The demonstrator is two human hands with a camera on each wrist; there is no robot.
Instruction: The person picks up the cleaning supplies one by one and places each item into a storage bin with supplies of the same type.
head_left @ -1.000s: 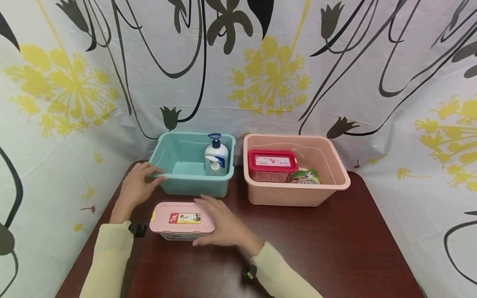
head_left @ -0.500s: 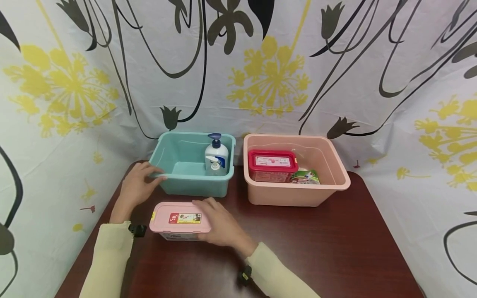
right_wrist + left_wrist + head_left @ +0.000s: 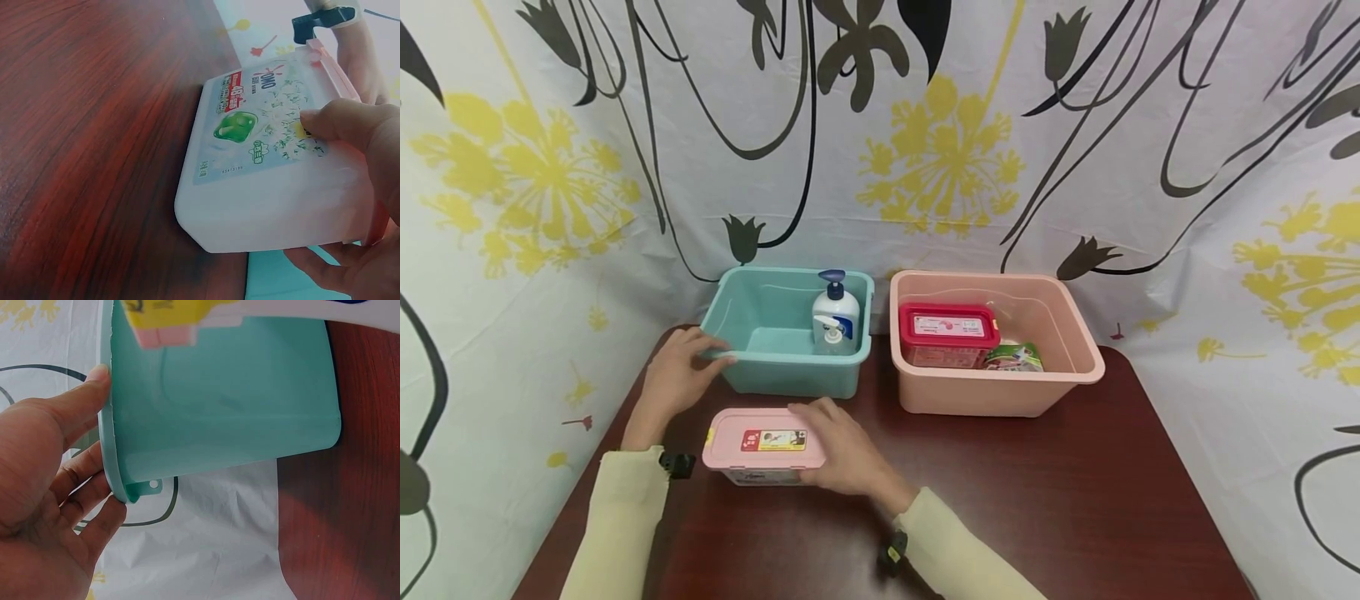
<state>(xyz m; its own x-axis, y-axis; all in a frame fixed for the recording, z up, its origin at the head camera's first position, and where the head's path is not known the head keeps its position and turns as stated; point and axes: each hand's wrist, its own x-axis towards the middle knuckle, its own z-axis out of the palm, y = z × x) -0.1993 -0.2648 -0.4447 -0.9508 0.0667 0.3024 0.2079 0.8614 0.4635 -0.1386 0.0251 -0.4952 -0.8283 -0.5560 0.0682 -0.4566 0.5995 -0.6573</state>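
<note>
My left hand (image 3: 679, 373) grips the front left corner of the teal bin (image 3: 793, 375). In the left wrist view its thumb and fingertips (image 3: 99, 374) meet the rim on either side. A white pump bottle (image 3: 844, 312) with a blue top stands inside that bin, a smaller clear pump bottle (image 3: 829, 333) in front of it. On the table before the bin is a laundry capsule box (image 3: 730, 443) with a pink lid. My right hand (image 3: 853, 454) holds its right end; in the right wrist view the thumb lies over the label with a green capsule.
To the right stands a peach bin (image 3: 985, 396). It holds a red-lidded box (image 3: 950, 327) and a green packet (image 3: 1015, 357). Patterned cloth (image 3: 955, 150) hangs behind and at both sides of the dark wooden table (image 3: 1075, 500).
My right hand has moved slightly left and its fingers have closed round the right end of the laundry capsule box. My left hand has stayed on the teal bin's rim.
</note>
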